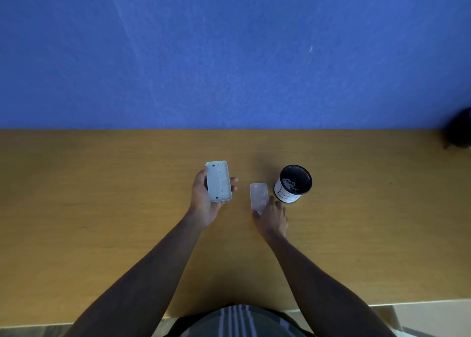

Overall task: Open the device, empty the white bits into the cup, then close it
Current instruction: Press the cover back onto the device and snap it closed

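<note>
My left hand [202, 200] holds the white device body [218, 181] above the table, open side up, fingers wrapped round its edges. The device's flat white lid [258, 196] lies on the table to its right. My right hand [271, 218] rests on the lid's near end, fingertips on it. Just right of the lid stands the cup [293, 185], white outside and black inside, with small white bits [290, 184] visible at its bottom.
The wooden table [102, 209] runs to a blue wall at the back. A dark object [458, 132] sits at the far right edge of the table. The table's near edge is close to my body.
</note>
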### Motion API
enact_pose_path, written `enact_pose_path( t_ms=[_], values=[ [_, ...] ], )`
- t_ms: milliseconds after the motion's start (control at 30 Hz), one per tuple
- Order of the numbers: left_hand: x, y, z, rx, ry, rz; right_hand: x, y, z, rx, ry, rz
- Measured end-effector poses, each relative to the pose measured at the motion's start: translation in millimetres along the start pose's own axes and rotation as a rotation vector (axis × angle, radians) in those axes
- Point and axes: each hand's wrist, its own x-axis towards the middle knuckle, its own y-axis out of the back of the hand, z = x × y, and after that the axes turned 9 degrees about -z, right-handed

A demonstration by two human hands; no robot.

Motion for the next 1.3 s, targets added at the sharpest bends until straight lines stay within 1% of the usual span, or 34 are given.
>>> enact_pose_path(
  t_ms=[100, 200, 300, 433, 500, 633, 700, 767, 867, 1000, 1200, 1300],
  values=[
    [1.1, 1.6, -1.8, 0.009, 0.001, 0.007, 1.6, 2.2, -1.7, 0.118, -0.031, -0.015],
    [2.4, 3.0, -4.4, 0.016, 0.005, 0.006, 1.1, 1.6, -4.2, 0.181, 0.017, 0.005],
    [3.2, 3.4, -7.9, 0.009, 0.011, 0.009, -2.0, 3.1, -12.0, 0.246, 0.086, 0.07],
    [5.5, 1.9, -11.6, 0.003, 0.015, 0.039, -6.6, 18.7, -33.2, 0.306, 0.238, 0.213],
    [6.2, 0.6, -12.8, 0.005, 0.015, 0.04, -10.0, 31.1, -44.5, 0.298, 0.317, 0.295],
    [7.3, -0.3, -15.0, 0.012, 0.014, 0.031, -23.7, 55.0, -65.4, 0.186, 0.616, 0.477],
    [8.0, -0.9, -15.1, 0.011, 0.006, 0.016, -30.3, 61.1, -71.9, 0.125, 0.748, 0.527],
    [9.5, -1.0, -15.0, -0.002, -0.005, -0.012, -36.3, 61.5, -74.6, 0.073, 0.826, 0.561],
    [12.3, -1.0, -14.0, -0.048, -0.012, -0.022, -46.5, 56.5, -75.0, -0.019, 0.928, 0.55],
    [15.8, 0.0, -12.9, -0.113, 0.001, -0.008, -56.4, 51.1, -75.7, -0.101, 0.993, 0.519],
    [17.2, 0.9, -11.7, -0.154, 0.041, 0.001, -56.8, 44.7, -71.7, -0.002, 1.01, 0.404],
    [17.0, -1.1, -10.9, -0.178, 0.04, 0.003, -52.1, 44.2, -69.6, 0.037, 0.999, 0.392]
  ],
)
